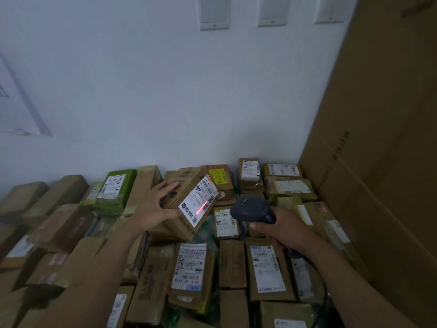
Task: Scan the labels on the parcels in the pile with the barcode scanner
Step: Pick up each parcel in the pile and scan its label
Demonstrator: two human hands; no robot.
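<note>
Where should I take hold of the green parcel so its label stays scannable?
Probably by its near end, reaching from the front: that end of the green parcel faces you and sits exposed, while a brown box lies close against its right side. Keep fingers off the white label covering most of its top.

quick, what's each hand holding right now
Left hand: closed, grips the tilted parcel.
Right hand: closed, grips the barcode scanner, which is aimed at that parcel's label.
</note>
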